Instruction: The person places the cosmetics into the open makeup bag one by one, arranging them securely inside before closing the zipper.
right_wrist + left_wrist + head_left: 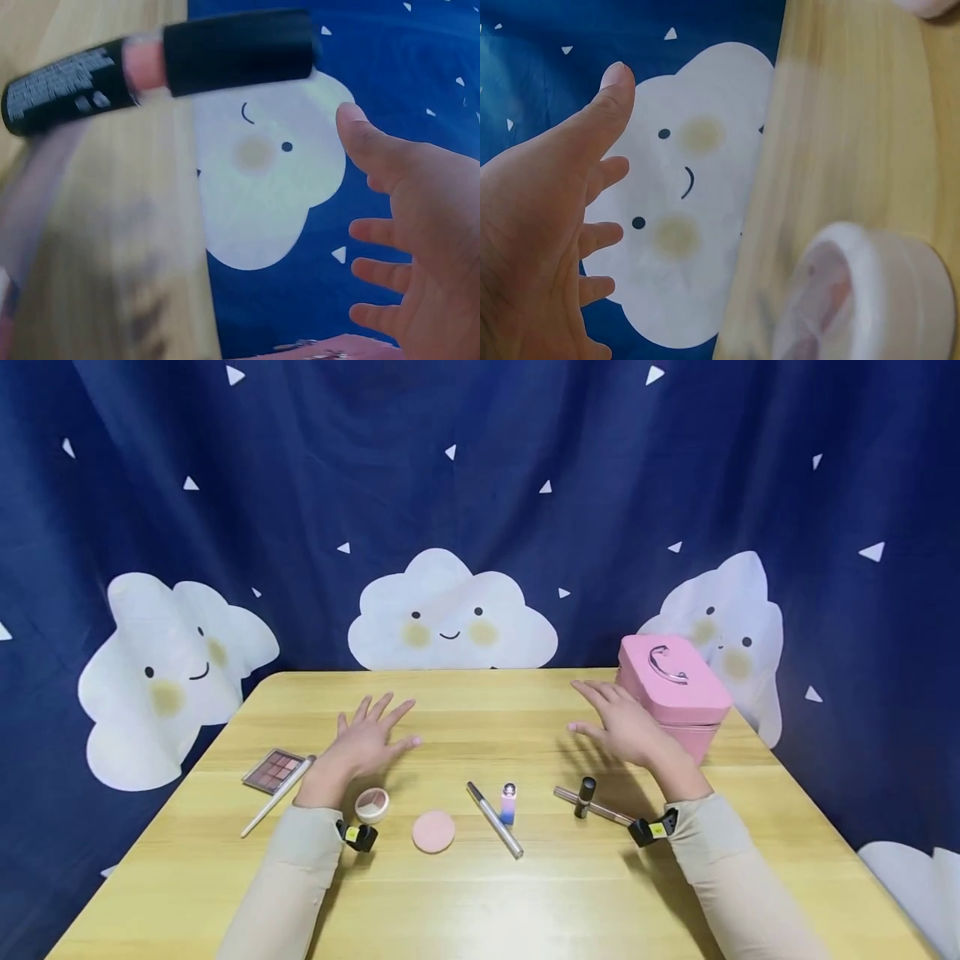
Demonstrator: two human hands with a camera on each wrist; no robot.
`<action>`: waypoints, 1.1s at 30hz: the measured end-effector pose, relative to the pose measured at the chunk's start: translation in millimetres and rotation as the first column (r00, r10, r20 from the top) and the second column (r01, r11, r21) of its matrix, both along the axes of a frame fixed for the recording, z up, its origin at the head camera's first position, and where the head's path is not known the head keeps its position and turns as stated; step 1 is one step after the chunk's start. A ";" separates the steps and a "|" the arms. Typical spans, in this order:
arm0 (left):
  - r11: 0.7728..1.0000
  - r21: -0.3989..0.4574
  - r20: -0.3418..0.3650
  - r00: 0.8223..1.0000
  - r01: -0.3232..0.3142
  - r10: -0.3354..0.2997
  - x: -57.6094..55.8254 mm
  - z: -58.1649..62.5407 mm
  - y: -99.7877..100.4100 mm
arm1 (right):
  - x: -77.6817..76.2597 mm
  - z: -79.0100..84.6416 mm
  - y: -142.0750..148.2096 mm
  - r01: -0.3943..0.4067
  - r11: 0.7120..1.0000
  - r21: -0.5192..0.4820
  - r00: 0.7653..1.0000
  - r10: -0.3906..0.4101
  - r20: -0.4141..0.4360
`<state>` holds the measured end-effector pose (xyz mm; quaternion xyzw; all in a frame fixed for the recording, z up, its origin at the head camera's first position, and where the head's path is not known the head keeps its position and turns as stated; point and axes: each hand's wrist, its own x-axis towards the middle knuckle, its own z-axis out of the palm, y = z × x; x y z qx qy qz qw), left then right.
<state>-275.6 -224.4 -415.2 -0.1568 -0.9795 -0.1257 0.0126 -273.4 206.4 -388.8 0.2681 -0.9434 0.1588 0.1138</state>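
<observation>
My left hand (362, 748) is held over the left part of the table, fingers spread and nothing in them. Below its wrist stands a small round white-rimmed compact (372, 806), seen large in the left wrist view. My right hand (626, 727) hovers beside the pink case (675, 689), fingers extended and holding nothing. Near the right wrist, a black lipstick tube (585, 797) stands by a slim metallic tube (603, 810). The right wrist view shows the lipstick (232, 52) close up, with a pink band between its black parts.
An eyeshadow palette (273, 771) and a white-handled brush (277, 797) lie at the left. A round pink puff (433, 832), a silver pen-like tube (495, 820) and a pink-and-blue bottle (508, 803) are mid-table. Behind the wooden table (465, 718) hangs a blue curtain (450, 502).
</observation>
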 end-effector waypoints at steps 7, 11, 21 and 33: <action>0.999 -0.003 -0.016 0.998 0.053 -0.053 -1.6 12.2 8.7 | 5.7 13.0 12.9 0.021 0.999 0.043 0.998 -0.018 -0.060; 0.997 -0.011 -0.014 0.997 0.076 -0.076 -5.6 18.8 14.0 | 3.9 15.3 23.4 0.054 0.996 0.069 0.991 -0.045 -0.125; 0.988 -0.029 -0.018 0.988 0.152 -0.153 -16.6 30.8 19.4 | 0.8 23.9 52.5 0.154 0.983 0.102 0.971 -0.131 -0.202; 0.974 -0.056 -0.003 0.976 0.218 -0.219 -35.9 50.3 39.2 | -2.4 18.5 91.8 0.311 0.950 0.032 0.941 -0.303 -0.149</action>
